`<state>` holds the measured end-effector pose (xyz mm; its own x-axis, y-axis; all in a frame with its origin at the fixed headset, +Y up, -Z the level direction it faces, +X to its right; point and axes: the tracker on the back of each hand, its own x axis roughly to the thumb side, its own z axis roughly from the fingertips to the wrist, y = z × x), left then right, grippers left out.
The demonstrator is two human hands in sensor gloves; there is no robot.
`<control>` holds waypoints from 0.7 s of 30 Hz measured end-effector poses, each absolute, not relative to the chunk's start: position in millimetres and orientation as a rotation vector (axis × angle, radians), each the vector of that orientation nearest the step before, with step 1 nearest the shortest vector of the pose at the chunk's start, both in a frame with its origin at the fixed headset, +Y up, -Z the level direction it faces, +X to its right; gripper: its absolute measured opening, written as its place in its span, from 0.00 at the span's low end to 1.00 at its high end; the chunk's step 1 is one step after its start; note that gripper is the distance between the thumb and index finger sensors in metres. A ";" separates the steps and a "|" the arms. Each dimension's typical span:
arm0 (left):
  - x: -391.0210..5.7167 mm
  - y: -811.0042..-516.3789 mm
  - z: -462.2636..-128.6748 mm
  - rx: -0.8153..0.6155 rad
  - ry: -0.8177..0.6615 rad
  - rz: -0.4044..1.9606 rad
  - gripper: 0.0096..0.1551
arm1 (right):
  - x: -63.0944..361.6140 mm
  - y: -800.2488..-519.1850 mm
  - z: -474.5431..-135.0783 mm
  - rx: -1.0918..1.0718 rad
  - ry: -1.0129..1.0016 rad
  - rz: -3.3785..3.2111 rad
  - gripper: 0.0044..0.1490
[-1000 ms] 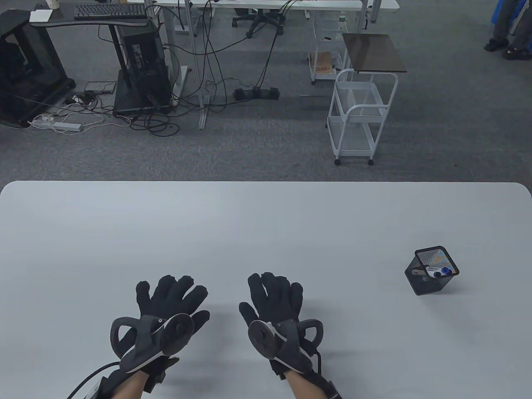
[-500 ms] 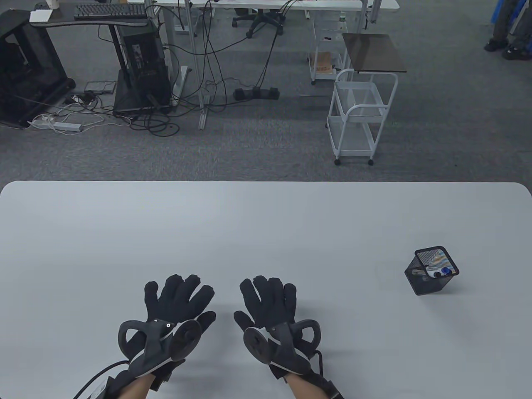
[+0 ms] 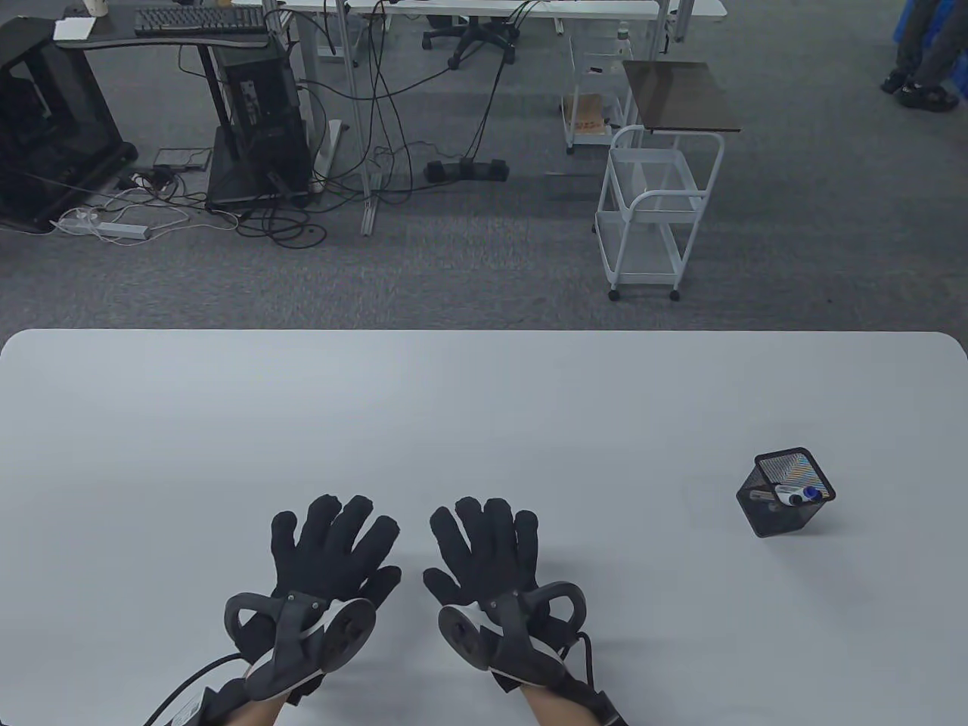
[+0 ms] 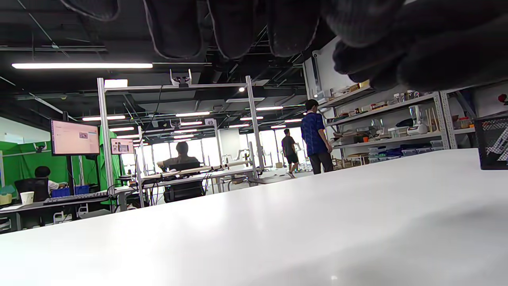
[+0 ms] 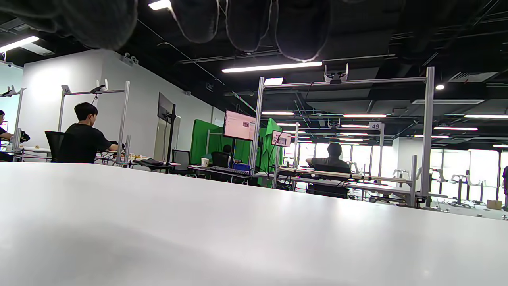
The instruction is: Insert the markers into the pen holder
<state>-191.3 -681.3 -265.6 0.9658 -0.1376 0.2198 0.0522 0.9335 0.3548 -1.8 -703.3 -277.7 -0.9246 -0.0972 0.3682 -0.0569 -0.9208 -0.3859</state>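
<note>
A black mesh pen holder stands upright on the right side of the white table. Markers with a blue cap and white bodies show inside it. The holder also shows at the right edge of the left wrist view. My left hand and right hand lie side by side near the front middle of the table, fingers spread, holding nothing. Both are far left of the holder. No loose marker shows on the table.
Beyond the table's far edge is grey carpet with a white wire cart, desks and cables. The wrist views show only bare tabletop and an office with people in the background.
Both hands have drifted toward each other; the left hand moved right and the right hand moved slightly left. The pen holder has not moved.
</note>
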 end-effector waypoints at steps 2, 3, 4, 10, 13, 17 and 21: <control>-191.3 -681.0 -264.4 0.372 -0.240 -0.095 0.35 | -1.9 -703.6 -277.7 -0.610 0.629 -2.991 0.46; -191.2 -680.7 -263.7 0.383 -0.238 -0.094 0.35 | -2.0 -703.3 -277.5 -0.611 0.633 -2.983 0.46; -191.3 -680.2 -263.1 0.395 -0.238 -0.094 0.35 | -2.2 -703.0 -277.1 -0.613 0.638 -2.972 0.46; -192.0 -677.3 -259.4 0.440 -0.239 -0.088 0.37 | 0.1 -699.4 -275.9 -0.613 0.673 -2.971 0.47; -192.2 -676.4 -258.2 0.453 -0.239 -0.084 0.38 | 1.6 -697.5 -275.5 -0.615 0.677 -2.980 0.48; -192.4 -675.6 -256.6 0.469 -0.241 -0.082 0.39 | 3.1 -694.9 -274.2 -0.616 0.698 -2.989 0.48; -192.5 -675.1 -256.1 0.473 -0.239 -0.083 0.40 | 3.6 -694.3 -273.5 -0.619 0.713 -2.997 0.49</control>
<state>-192.5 -675.1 -256.1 0.9687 -0.1346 0.2085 0.0242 0.8873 0.4606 3.6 -694.3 -273.5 -0.9224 -0.0886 0.3759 -0.0902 -0.8969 -0.4329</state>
